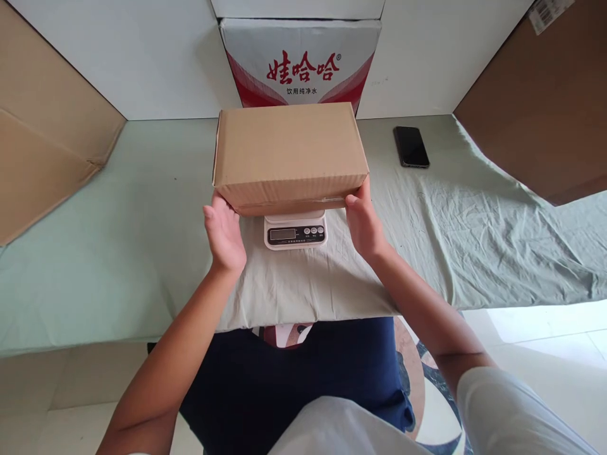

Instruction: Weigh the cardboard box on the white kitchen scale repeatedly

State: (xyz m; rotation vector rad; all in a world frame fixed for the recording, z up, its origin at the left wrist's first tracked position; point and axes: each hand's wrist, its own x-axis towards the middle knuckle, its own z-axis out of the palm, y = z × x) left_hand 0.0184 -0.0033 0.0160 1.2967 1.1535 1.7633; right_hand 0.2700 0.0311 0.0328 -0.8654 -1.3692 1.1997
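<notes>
1. The left hand (224, 235) presses its fingers and thumb against the near left corner of a brown cardboard box (289, 155), palm turned inward, gripping that end.
2. The right hand (364, 222) mirrors it at the near right corner, thumb up along the box's edge and fingers under the bottom, so the box is clasped between both hands.
3. The closed box sits directly above a small white kitchen scale (295, 230), covering all but the scale's front panel; whether its weight rests fully on the platform cannot be told.
4. The scale's display and a row of round buttons face the person, just beyond the near edge of the bench (142, 265).
5. A pale green cloth (497, 240) covers the bench, smooth on the left and creased on the right.
6. A dark phone (411, 146) lies face up on the cloth, to the right of the box and well apart from it.
7. Behind the box, against the white wall, stands a white and red carton (300, 60) printed with red Chinese characters.
8. A flattened cardboard sheet (42, 126) leans at the left edge, and a darker brown cardboard panel (545, 107) rises at the right.
9. Below the bench, the person's lap shows a dark blue garment (294, 373) over a patterned floor.
</notes>
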